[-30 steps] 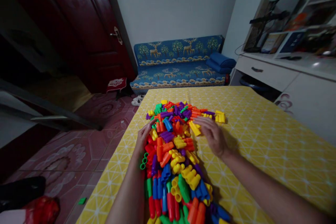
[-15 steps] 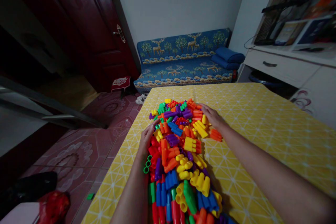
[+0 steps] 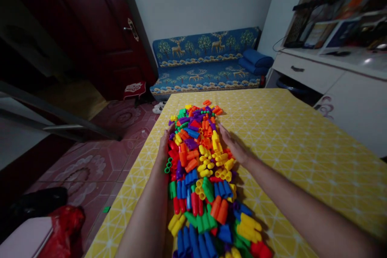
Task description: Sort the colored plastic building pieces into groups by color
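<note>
A long heap of colourful plastic building blocks (image 3: 191, 155), shaped like joined tubes with rounded tips, stretches from the near edge of the view towards the far side of the table. Against its left flank rests my left hand (image 3: 165, 140), open, fingers extended forward beside red and purple blocks. A green three-ring block (image 3: 168, 165) lies close to that wrist. My right hand (image 3: 232, 145) is on the opposite flank, open and flat, its edge down by the cloth and its palm towards some yellow blocks (image 3: 215, 142). Neither hand grasps a block.
Under the blocks is a table with a yellow patterned cloth (image 3: 281, 129). Beyond it stands a blue sofa (image 3: 205, 66). A white cabinet (image 3: 320, 74) is on the right, a dark red door (image 3: 121, 48) on the left. One green block (image 3: 106, 209) lies on the floor.
My right hand has moved left and nearer, pushing blocks on the right side inward, so the heap is narrower there. My left hand stays along the left side. The view has tilted down slightly.
</note>
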The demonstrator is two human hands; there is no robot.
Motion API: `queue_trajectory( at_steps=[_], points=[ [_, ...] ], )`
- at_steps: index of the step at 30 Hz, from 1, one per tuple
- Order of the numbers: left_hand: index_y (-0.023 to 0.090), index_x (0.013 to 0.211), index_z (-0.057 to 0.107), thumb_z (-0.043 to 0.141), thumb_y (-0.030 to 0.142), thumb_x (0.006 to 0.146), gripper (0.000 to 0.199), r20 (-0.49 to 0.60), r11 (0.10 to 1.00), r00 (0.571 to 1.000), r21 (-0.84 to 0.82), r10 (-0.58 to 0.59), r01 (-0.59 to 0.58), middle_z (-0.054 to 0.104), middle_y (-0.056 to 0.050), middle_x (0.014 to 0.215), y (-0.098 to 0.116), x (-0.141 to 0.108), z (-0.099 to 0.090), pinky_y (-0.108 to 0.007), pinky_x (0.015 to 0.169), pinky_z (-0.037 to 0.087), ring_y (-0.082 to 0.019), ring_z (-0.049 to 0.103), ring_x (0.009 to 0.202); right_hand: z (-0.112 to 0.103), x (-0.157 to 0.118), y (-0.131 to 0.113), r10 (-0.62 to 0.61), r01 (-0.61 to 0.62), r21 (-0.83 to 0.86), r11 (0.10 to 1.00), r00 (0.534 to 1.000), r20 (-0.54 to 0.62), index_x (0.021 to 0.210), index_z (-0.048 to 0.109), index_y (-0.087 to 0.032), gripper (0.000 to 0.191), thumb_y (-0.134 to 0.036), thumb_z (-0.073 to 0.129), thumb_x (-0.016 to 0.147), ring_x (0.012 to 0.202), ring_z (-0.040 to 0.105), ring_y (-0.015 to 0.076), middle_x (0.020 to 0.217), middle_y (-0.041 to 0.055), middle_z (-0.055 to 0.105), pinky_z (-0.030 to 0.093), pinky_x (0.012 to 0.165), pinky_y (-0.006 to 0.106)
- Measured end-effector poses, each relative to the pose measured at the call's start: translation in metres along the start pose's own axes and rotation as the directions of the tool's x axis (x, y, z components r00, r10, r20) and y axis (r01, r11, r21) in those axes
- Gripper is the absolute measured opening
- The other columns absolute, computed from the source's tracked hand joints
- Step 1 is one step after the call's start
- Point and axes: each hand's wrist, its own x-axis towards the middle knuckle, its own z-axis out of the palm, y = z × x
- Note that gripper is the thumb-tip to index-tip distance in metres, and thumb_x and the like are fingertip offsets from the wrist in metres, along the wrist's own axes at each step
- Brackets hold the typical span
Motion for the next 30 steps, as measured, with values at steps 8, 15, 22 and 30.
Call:
queue_trajectory(
  at_steps=[8, 15, 22, 30],
  points=[
    [0.018, 0.132, 0.057, 0.052, 0.066, 0.085, 0.067, -0.062, 0.975, 0.984, -0.160, -0.165, 0.153, 0.054, -0.015, 0.142, 0.023, -0.041, -0.015, -0.048, 0.110, 0.041, -0.033, 0.049, 0.133, -0.067, -0.205, 0.021, -0.036, 0.074, -0.221, 0.972, 0.985, 0.169, 0.157, 0.010, -0.032, 0.107, -0.072, 0.063, 0.073, 0.144, 0.028, 0.0367, 0.161, 0.0075, 0.020, 0.036, 0.113, 0.056],
    [0.026, 0.140, 0.053, 0.083, 0.060, 0.057, 0.094, 0.132, 0.918, 0.990, 0.396, -0.056, -0.001, 0.040, -0.013, 0.153, 0.045, -0.125, -0.058, -0.055, 0.119, 0.022, -0.042, 0.027, 0.144, -0.011, -0.262, -0.008, -0.215, 0.260, -0.438, 0.861, 0.965, 0.149, 0.157, 0.004, -0.032, 0.125, -0.058, 0.078, 0.060, 0.143, 0.024, 0.0456, 0.163, 0.0058, 0.006, 0.032, 0.110, 0.065],
    [0.039, 0.152, 0.026, 0.087, 0.058, 0.051, 0.120, 0.445, 0.657, 0.889, 0.703, -0.107, -0.273, 0.000, -0.004, 0.165, 0.058, -0.217, -0.056, -0.060, 0.116, 0.025, -0.044, 0.008, 0.148, 0.035, -0.213, -0.049, -0.150, 0.189, -0.434, 0.881, 0.981, 0.122, 0.157, 0.000, -0.030, 0.135, -0.062, 0.082, 0.054, 0.147, 0.000, 0.0469, 0.162, 0.0062, -0.017, 0.027, 0.112, 0.066],
    [0.035, 0.152, 0.027, 0.074, 0.034, 0.076, 0.089, 0.343, 0.448, 0.939, 0.845, -0.032, -0.294, -0.002, -0.008, 0.165, 0.042, -0.216, -0.033, -0.055, 0.113, 0.037, -0.039, 0.022, 0.147, 0.068, -0.172, -0.077, -0.181, 0.199, -0.529, 0.825, 0.980, 0.087, 0.157, 0.006, -0.026, 0.105, -0.027, 0.068, 0.073, 0.149, -0.005, 0.0402, 0.163, 0.0079, -0.015, 0.020, 0.115, 0.063]
  ],
)
